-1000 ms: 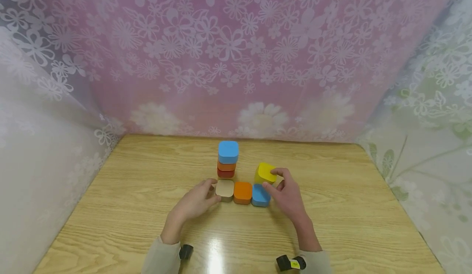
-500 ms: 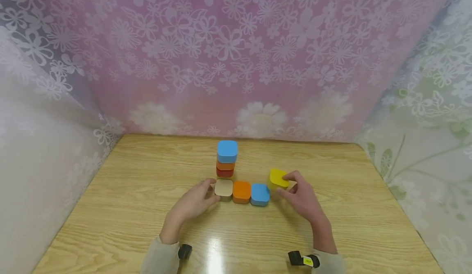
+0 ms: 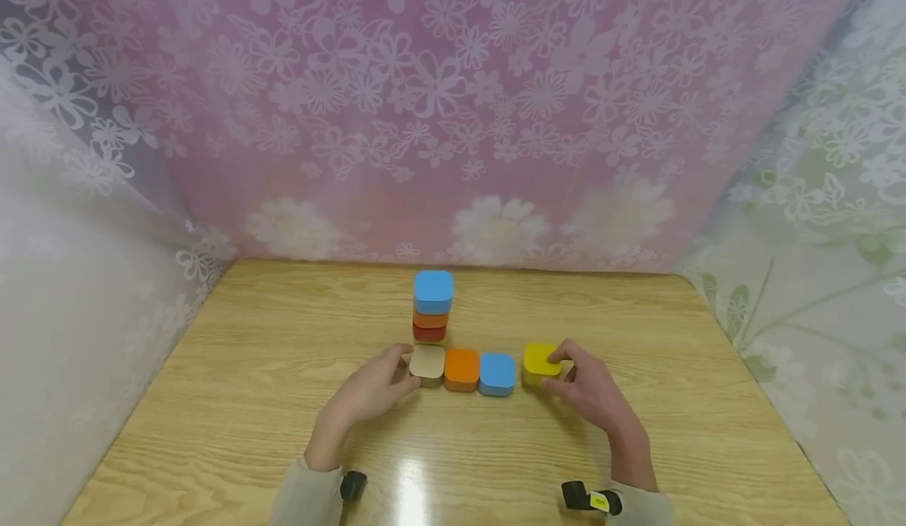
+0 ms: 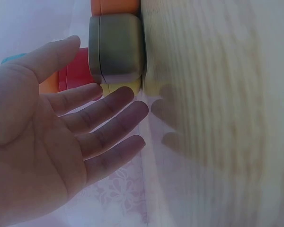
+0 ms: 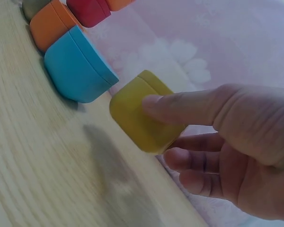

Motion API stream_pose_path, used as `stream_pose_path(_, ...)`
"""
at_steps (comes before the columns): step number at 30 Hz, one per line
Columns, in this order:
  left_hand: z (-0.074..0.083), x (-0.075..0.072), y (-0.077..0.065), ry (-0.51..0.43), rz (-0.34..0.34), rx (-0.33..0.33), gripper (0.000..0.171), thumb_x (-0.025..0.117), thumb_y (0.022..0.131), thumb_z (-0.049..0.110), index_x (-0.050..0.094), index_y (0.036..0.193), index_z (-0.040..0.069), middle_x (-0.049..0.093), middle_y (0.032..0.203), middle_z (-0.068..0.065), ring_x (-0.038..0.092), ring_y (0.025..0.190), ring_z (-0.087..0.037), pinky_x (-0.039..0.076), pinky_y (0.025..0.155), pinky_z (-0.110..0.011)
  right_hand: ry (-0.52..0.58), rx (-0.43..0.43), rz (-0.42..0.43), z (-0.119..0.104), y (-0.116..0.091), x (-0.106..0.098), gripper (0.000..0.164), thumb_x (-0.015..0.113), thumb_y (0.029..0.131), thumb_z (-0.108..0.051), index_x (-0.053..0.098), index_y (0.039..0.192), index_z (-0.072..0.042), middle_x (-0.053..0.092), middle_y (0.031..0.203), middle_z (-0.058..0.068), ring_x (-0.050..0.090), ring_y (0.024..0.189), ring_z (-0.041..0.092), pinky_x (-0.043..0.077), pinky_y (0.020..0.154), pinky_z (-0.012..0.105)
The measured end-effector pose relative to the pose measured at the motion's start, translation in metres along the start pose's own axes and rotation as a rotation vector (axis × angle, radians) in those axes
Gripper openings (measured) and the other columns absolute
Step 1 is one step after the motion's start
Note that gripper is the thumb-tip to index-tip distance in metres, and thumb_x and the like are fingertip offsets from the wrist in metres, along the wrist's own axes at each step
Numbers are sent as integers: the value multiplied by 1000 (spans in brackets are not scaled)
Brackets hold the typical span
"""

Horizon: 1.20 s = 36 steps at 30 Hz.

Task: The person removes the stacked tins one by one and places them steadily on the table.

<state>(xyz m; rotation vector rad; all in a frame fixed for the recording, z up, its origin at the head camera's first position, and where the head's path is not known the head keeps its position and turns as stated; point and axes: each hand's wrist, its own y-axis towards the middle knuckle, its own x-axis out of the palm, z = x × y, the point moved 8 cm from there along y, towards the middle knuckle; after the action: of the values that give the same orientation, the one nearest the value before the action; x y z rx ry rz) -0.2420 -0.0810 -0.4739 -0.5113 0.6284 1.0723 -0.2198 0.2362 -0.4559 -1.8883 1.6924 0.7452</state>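
My right hand pinches a yellow rounded block between thumb and fingers, just right of a row of blocks. In the right wrist view that yellow block hangs slightly above the table, with a gap to the blue block. The row holds a beige block, an orange block and a blue block, side by side. At its left end my left hand lies around the beige block. The left wrist view shows its fingers extended and loosely spread beside that block.
Behind the beige block rises a stack: blue block on top, then orange, red and a sliver of yellow. Everything stands on a wood-grain table, with a pink floral curtain behind.
My right hand has carried the yellow block from above the blue block rightward and down, to beside the row's right end. The left hand stays by the beige block.
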Motion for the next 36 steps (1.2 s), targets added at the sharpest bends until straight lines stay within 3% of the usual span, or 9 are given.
stream_pose_path(8, 2, -2, 0, -6, -4, 8, 58, 63, 98, 28, 42, 146, 2, 61, 130, -17, 60, 117, -30, 49, 98, -49, 6, 19, -35, 7, 3, 8, 32, 79, 85, -12, 57, 108, -7, 63, 104, 10, 50, 70, 19, 44, 57, 26)
stream_pose_path(14, 0, -2, 2, -16, -8, 9, 57, 64, 98, 26, 43, 145, 2, 65, 121, -13, 64, 105, -25, 53, 91, -46, 22, 28, -64, 13, 6, 15, 35, 82, 81, -12, 56, 104, -8, 62, 95, 9, 51, 72, 19, 45, 60, 27)
stream_pose_path(21, 0, -1, 1, -15, -10, 13, 57, 64, 98, 26, 43, 145, 2, 65, 121, -13, 64, 107, -26, 52, 93, -47, 40, 24, -82, 13, 7, 22, 39, 85, 78, -11, 55, 103, -9, 58, 91, 9, 50, 72, 20, 43, 60, 28)
stream_pose_path(36, -1, 2, 1, -43, -35, 19, 60, 63, 99, 28, 40, 147, 0, 64, 124, -14, 64, 107, -25, 52, 93, -45, 45, 25, -52, 11, 5, 26, 38, 81, 80, -8, 56, 109, -8, 55, 80, 6, 48, 68, 18, 41, 57, 26)
